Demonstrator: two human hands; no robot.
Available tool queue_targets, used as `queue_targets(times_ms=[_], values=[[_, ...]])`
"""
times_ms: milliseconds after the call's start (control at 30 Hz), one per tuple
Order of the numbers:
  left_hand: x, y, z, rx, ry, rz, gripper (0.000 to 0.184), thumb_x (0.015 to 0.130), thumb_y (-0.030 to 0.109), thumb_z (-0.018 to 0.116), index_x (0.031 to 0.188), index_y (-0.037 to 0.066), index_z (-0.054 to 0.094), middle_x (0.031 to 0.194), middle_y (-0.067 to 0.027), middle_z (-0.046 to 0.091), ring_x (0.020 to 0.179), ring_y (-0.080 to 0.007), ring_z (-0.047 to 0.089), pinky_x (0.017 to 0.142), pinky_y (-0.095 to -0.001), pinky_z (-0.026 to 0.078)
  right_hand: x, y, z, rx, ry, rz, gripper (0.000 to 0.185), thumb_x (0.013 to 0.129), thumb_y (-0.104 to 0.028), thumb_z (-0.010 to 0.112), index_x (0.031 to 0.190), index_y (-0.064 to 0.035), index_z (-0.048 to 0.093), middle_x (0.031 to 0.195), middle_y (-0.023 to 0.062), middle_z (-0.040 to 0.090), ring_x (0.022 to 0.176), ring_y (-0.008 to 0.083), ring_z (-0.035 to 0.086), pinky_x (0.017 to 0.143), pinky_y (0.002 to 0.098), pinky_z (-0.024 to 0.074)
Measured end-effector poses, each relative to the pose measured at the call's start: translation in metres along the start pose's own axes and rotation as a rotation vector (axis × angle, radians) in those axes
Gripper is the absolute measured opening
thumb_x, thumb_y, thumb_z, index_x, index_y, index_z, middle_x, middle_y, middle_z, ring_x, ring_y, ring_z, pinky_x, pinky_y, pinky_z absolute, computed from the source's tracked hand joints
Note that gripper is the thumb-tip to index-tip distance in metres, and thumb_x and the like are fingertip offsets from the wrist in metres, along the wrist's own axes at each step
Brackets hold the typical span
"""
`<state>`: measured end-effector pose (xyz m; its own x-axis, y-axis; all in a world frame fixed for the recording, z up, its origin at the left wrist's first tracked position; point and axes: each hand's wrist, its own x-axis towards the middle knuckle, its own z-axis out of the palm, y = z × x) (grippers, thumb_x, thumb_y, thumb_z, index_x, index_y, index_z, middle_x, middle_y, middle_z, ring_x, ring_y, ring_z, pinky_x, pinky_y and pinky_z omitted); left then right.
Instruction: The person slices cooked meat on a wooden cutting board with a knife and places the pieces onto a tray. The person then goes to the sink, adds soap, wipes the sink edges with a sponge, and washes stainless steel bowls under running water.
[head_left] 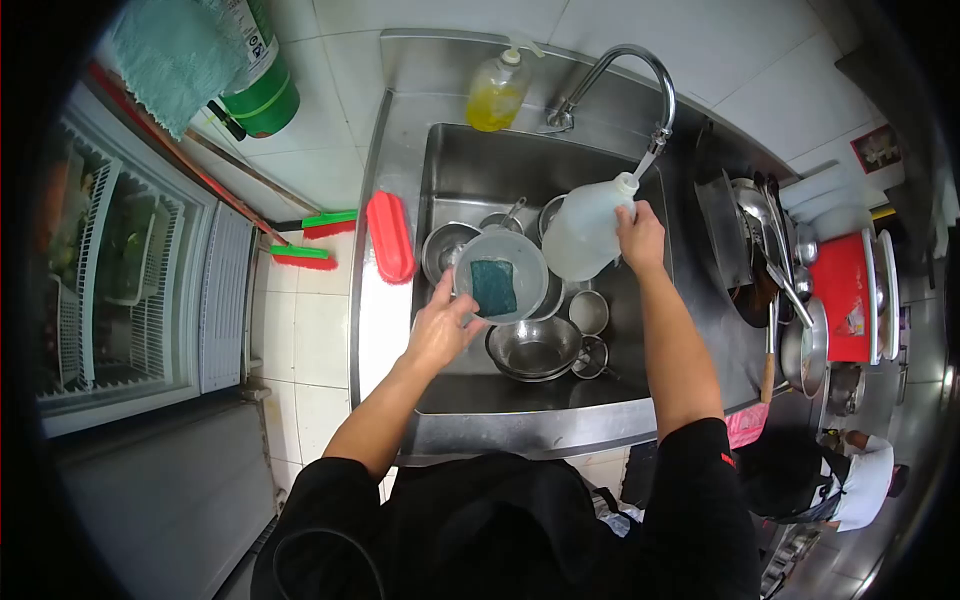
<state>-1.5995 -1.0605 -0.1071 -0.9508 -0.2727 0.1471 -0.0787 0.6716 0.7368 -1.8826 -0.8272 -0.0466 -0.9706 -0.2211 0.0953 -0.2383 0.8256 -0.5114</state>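
Note:
My left hand (440, 325) grips the lower left rim of a pale round tub (535, 270), held over the sink (455, 390). Inside the tub lies a dark green scouring pad (493, 287). My right hand (640, 235) is closed around the neck of a large translucent jug (583, 232), whose mouth is just under the spout of the faucet (655, 85). Metal bowls (535, 348), a small cup (589, 312) and strainers rest in the sink below, partly hidden by the tub and jug.
A soap bottle (497, 92) stands behind the sink. A red brush (389, 237) lies on the left ledge. Pans (802, 345) and a red container (842, 297) are at the right. A co-worker (860, 480) stands at the lower right. An open fridge (130, 270) is at the left.

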Motion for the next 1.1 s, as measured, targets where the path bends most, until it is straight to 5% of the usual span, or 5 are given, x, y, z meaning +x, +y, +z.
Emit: queue_targets(times_ms=[133,267,467,567,1100], values=[[-0.003,-0.003,0.000,0.009,0.013,0.036,0.031,0.072,0.018,0.086,0.092,0.008,0.065,0.147,-0.0327,0.038,0.093,-0.0412,0.070,0.077,-0.0442,0.060,-0.006,0.001,-0.007,-0.008,-0.011,0.043,0.033,0.093,-0.034,0.063,0.098,-0.0009,0.057,0.093,0.0280,0.066,0.094,0.0483,0.062,0.081,0.0526,0.0479],[-0.001,0.000,-0.006,-0.026,-0.051,-0.058,0.030,0.073,0.018,0.086,0.092,0.007,0.065,0.146,-0.0337,0.039,0.083,-0.0380,0.072,0.076,-0.0429,0.060,-0.006,0.010,-0.011,-0.105,0.047,-0.049,0.034,0.095,-0.035,0.063,0.097,-0.0015,0.060,0.078,0.0165,0.070,0.075,0.0310,0.071,0.072,0.0423,0.0527],[-0.002,-0.005,-0.005,0.023,-0.019,0.017,0.030,0.073,0.018,0.085,0.093,0.007,0.065,0.146,-0.0337,0.039,0.092,-0.0407,0.070,0.077,-0.0429,0.060,-0.002,0.008,-0.017,-0.156,0.083,-0.057,0.032,0.096,-0.033,0.063,0.093,-0.0011,0.058,0.072,0.0141,0.066,0.071,0.0265,0.072,0.068,0.0394,0.0525],[-0.002,-0.004,-0.009,-0.126,-0.105,-0.091,0.030,0.074,0.019,0.085,0.093,0.007,0.065,0.147,-0.0338,0.038,0.102,-0.0438,0.067,0.080,-0.0442,0.059,0.001,-0.004,-0.036,0.007,0.011,0.113,0.032,0.095,-0.034,0.062,0.096,-0.0020,0.059,0.077,0.0191,0.070,0.083,0.0389,0.069,0.077,0.0464,0.0511],[-0.009,-0.007,0.001,-0.044,-0.072,-0.027,0.032,0.072,0.018,0.086,0.094,0.007,0.066,0.149,-0.0340,0.036,0.107,-0.0466,0.064,0.085,-0.0456,0.057,-0.002,-0.020,-0.040,-0.017,-0.020,0.025,0.031,0.095,-0.033,0.062,0.098,-0.0022,0.060,0.078,0.0187,0.069,0.079,0.0353,0.070,0.076,0.0444,0.0514]])
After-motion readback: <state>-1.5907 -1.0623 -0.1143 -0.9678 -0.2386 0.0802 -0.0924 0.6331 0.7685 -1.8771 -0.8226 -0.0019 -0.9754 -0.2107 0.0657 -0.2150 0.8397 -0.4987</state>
